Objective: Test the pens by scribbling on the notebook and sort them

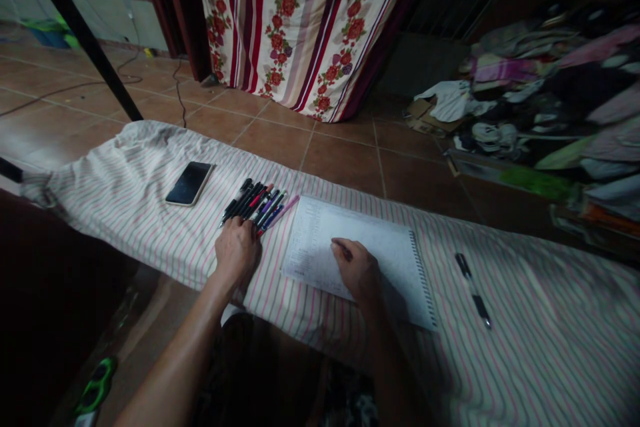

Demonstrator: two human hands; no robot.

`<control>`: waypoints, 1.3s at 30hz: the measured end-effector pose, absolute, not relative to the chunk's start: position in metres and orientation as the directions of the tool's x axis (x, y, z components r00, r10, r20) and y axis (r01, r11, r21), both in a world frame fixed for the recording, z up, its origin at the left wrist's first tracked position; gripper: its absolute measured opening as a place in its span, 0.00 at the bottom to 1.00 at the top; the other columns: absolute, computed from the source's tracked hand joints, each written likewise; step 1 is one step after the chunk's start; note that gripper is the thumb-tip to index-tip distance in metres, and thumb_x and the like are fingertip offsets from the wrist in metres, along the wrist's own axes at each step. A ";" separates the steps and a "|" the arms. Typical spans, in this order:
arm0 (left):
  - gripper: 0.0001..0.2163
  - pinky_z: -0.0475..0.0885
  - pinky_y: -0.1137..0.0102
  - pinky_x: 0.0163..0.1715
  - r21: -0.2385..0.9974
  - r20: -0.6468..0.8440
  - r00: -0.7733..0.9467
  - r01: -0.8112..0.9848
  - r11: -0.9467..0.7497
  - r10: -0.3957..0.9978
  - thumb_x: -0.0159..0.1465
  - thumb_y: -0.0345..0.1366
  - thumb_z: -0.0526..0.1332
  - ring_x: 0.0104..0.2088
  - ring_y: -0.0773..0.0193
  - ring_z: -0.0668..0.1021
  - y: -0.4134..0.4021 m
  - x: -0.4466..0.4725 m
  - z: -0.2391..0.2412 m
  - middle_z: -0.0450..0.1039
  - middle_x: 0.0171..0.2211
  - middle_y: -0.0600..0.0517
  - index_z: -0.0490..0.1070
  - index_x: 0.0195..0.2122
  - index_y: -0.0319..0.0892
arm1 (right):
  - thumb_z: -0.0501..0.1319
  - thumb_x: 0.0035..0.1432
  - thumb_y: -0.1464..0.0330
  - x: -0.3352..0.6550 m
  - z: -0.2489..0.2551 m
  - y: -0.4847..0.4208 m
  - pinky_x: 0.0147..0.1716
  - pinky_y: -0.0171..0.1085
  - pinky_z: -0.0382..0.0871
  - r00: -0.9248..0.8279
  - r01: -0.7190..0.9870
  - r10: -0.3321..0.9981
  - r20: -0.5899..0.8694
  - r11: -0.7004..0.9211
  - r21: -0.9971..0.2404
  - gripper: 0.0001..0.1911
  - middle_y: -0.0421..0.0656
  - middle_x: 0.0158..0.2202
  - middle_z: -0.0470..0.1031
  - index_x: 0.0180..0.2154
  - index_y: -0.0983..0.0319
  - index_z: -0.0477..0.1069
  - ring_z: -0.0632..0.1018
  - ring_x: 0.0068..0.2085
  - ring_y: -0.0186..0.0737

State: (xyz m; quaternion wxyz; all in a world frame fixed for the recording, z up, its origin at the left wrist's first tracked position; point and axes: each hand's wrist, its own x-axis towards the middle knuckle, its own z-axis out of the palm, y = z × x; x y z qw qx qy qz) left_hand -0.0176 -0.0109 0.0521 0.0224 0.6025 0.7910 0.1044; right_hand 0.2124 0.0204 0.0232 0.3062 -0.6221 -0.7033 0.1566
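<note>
Writing (304,247) on notebook (361,223) too faint to read.

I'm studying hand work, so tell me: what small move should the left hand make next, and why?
Probably the left hand should pinch one of the bunched pens: it lies right at their near ends, while the right hand is over the notebook, away from them.

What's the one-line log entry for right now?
left hand: at near ends of multicoloured pens | right hand: over white spiral-bound paper notebook | slim black-gripped pen: right of notebook
</note>
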 end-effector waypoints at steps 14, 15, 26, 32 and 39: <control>0.13 0.64 0.68 0.30 0.186 0.091 -0.290 0.945 0.270 0.953 0.64 0.36 0.47 0.40 0.57 0.71 -0.008 -0.017 0.046 0.70 0.36 0.47 0.70 0.36 0.41 | 0.51 0.54 0.64 0.213 0.020 0.021 0.37 0.37 0.69 -0.070 0.785 0.966 0.248 0.207 -0.583 0.16 0.49 0.33 0.76 0.34 0.65 0.74 0.76 0.34 0.41; 0.12 0.64 0.68 0.30 0.188 0.092 -0.289 0.945 0.268 0.953 0.64 0.36 0.47 0.40 0.57 0.71 -0.008 -0.017 0.046 0.69 0.36 0.47 0.70 0.36 0.41 | 0.51 0.54 0.64 0.214 0.020 0.021 0.37 0.37 0.69 -0.064 0.788 0.967 0.247 0.201 -0.582 0.16 0.49 0.33 0.76 0.34 0.65 0.74 0.76 0.34 0.41; 0.12 0.64 0.68 0.29 0.214 0.139 -0.354 0.923 0.321 0.925 0.63 0.32 0.47 0.38 0.57 0.73 -0.005 -0.020 0.042 0.71 0.36 0.46 0.67 0.42 0.39 | 0.50 0.54 0.61 0.220 0.011 0.024 0.37 0.40 0.69 -0.065 0.763 0.959 0.277 0.227 -0.605 0.17 0.49 0.33 0.77 0.34 0.64 0.74 0.77 0.34 0.43; 0.13 0.62 0.69 0.26 0.208 0.132 -0.393 0.909 0.362 0.910 0.64 0.35 0.46 0.34 0.57 0.75 -0.004 -0.023 0.040 0.71 0.36 0.45 0.66 0.45 0.39 | 0.51 0.54 0.61 0.220 0.013 0.024 0.36 0.39 0.70 -0.064 0.759 0.961 0.271 0.223 -0.612 0.17 0.47 0.32 0.77 0.34 0.63 0.74 0.77 0.33 0.42; 0.15 0.62 0.69 0.24 0.193 0.165 -0.422 0.900 0.391 0.891 0.64 0.37 0.46 0.36 0.57 0.73 -0.009 -0.023 0.047 0.68 0.39 0.44 0.70 0.43 0.40 | 0.51 0.53 0.61 0.220 0.012 0.022 0.38 0.40 0.70 -0.076 0.754 0.958 0.276 0.236 -0.613 0.18 0.49 0.33 0.77 0.34 0.64 0.74 0.77 0.34 0.43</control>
